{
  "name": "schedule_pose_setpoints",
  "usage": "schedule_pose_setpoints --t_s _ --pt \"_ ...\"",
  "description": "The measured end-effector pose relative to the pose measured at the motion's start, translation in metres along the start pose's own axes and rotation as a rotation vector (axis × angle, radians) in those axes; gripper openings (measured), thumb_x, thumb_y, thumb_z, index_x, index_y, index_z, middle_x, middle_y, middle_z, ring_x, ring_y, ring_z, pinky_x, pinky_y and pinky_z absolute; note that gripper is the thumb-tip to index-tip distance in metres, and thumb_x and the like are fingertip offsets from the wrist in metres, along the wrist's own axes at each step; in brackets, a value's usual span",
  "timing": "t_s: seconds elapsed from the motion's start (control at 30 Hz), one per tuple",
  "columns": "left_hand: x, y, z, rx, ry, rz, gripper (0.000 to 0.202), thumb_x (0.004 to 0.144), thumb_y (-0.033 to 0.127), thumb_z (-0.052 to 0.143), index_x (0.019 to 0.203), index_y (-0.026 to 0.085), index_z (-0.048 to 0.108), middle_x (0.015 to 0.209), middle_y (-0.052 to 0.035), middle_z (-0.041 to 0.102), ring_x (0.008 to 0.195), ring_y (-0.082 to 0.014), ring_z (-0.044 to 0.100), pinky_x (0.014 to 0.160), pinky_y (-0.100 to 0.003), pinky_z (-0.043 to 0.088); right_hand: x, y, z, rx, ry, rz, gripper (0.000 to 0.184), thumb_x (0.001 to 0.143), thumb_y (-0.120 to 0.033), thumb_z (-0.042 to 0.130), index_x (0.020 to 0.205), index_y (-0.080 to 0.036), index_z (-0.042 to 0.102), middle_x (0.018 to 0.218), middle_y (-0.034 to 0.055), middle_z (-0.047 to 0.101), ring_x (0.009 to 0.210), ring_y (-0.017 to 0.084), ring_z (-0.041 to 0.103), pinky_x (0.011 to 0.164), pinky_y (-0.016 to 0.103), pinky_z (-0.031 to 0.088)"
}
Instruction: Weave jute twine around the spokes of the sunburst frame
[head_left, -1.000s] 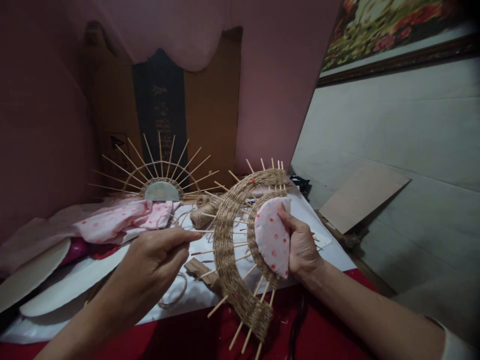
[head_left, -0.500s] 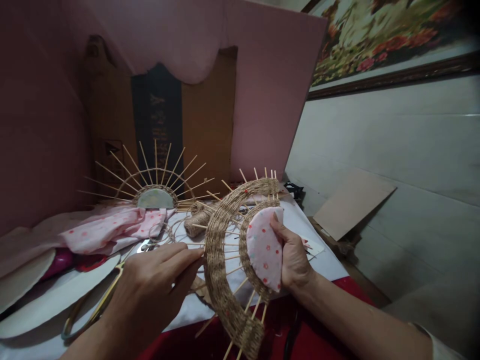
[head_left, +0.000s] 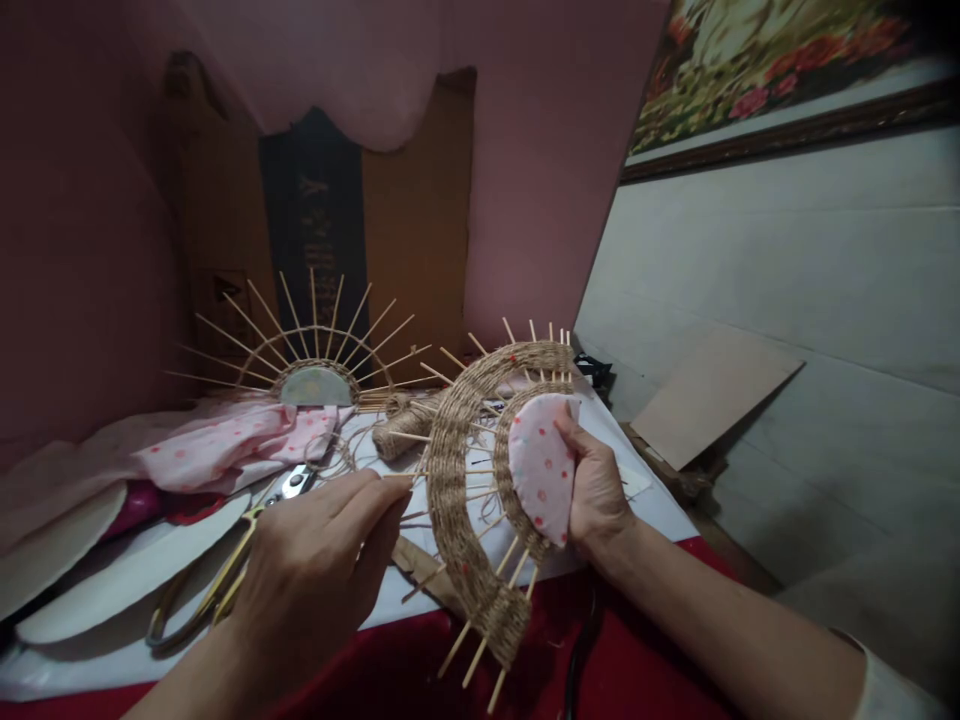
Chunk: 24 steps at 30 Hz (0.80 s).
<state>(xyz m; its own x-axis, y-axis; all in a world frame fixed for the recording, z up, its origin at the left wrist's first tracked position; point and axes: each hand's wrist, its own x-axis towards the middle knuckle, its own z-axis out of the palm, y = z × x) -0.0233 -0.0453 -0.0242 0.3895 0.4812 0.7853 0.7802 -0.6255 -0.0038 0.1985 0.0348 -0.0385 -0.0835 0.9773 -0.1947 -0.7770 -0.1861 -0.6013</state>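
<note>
My right hand [head_left: 600, 485] grips a half-round woven twine piece by its flat pink dotted fabric centre [head_left: 546, 465], thumb on the front face. Thin wooden sticks fan out from that centre through a wide braided twine band [head_left: 450, 460], their tips poking past its outer edge. My left hand [head_left: 322, 550] is closed in a pinch beside the band's left edge, at one protruding stick [head_left: 409, 475]. Whatever lies between its fingertips is too small to make out. Small red marks show on the band.
Behind stands a second stick fan [head_left: 315, 385] with a pale half-round centre. Pink dotted cloth [head_left: 232, 445], twine rolls [head_left: 401, 432], gold-handled scissors [head_left: 240, 545] and white curved pieces [head_left: 135, 580] lie on the white-covered table. A cardboard sheet [head_left: 716, 390] leans against the right wall.
The left fingertips have moved slightly away from the band's outer edge. The woven piece and right hand sit a little higher and farther right in view, and the camera view has shifted slightly.
</note>
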Motion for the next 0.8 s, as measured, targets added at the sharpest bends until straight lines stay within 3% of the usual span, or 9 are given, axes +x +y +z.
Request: schedule_pose_setpoints --t_s 0.07,0.13,0.3,0.4,0.5,0.6,0.8 --pt "0.002 0.0 -0.002 -0.07 -0.012 -0.054 0.014 0.081 0.01 0.058 0.093 0.015 0.064 0.078 -0.0049 0.069 0.065 -0.0145 0.062 0.059 -0.026 0.046 0.0 -0.001 0.0 -0.004 0.023 -0.003 0.015 0.069 -0.03 0.069 0.072 -0.016 0.067 0.063 0.0039 0.071 0.053 0.019 0.066 0.06 0.032 0.057" --pt "0.003 -0.001 -0.004 -0.25 -0.054 -0.201 0.015 0.082 0.014 0.058 0.093 0.019 0.068 0.078 -0.0036 0.07 0.065 -0.0141 0.062 0.058 -0.025 0.047 0.0 -0.002 0.0 0.0 0.049 -0.015 0.016 0.07 -0.031 0.068 0.072 -0.016 0.067 0.062 0.0036 0.071 0.052 0.019 0.066 0.06 0.032 0.057" --pt "0.005 -0.008 -0.005 -0.899 -0.18 -0.828 0.014 0.073 0.029 0.068 0.084 0.024 0.076 0.063 -0.0029 0.068 0.053 -0.0116 0.055 0.045 -0.021 0.042 0.0 -0.005 0.001 0.017 0.058 -0.013 0.02 0.075 -0.034 0.063 0.075 -0.015 0.068 0.065 0.0047 0.072 0.051 0.019 0.065 0.056 0.032 0.056" --pt "0.008 -0.01 -0.003 -1.108 -0.217 -1.066 0.018 0.065 0.032 0.075 0.079 0.022 0.077 0.053 -0.0016 0.06 0.046 -0.007 0.043 0.041 -0.017 0.032 0.002 -0.005 0.0 0.026 0.058 -0.009 0.019 0.075 -0.033 0.063 0.077 -0.015 0.069 0.067 0.0056 0.072 0.053 0.019 0.066 0.054 0.031 0.055" --pt "0.012 -0.008 -0.002 -1.283 -0.25 -1.19 0.021 0.062 0.032 0.077 0.077 0.018 0.076 0.044 0.0042 0.041 0.042 -0.0035 0.028 0.039 -0.017 0.018 0.004 -0.005 -0.001 0.03 0.061 -0.001 0.021 0.074 -0.033 0.064 0.078 -0.014 0.069 0.068 0.006 0.073 0.052 0.019 0.066 0.053 0.031 0.055" --pt "0.014 -0.006 -0.003 -1.405 -0.321 -1.265 0.021 0.062 0.03 0.075 0.076 0.014 0.075 0.042 0.0068 0.032 0.041 -0.003 0.021 0.04 -0.019 0.013 0.003 -0.005 -0.001 0.029 0.057 0.012 0.02 0.074 -0.032 0.064 0.078 -0.013 0.069 0.065 0.0058 0.072 0.051 0.019 0.065 0.051 0.031 0.054" --pt "0.014 0.001 0.005 -1.384 -0.365 -1.285 0.019 0.059 0.03 0.077 0.068 0.014 0.073 0.041 0.0056 0.036 0.04 -0.0028 0.023 0.04 -0.018 0.011 0.0 -0.002 -0.002 0.044 0.022 0.076 0.019 0.074 -0.031 0.063 0.076 -0.014 0.069 0.066 0.0057 0.072 0.052 0.02 0.066 0.052 0.032 0.054"
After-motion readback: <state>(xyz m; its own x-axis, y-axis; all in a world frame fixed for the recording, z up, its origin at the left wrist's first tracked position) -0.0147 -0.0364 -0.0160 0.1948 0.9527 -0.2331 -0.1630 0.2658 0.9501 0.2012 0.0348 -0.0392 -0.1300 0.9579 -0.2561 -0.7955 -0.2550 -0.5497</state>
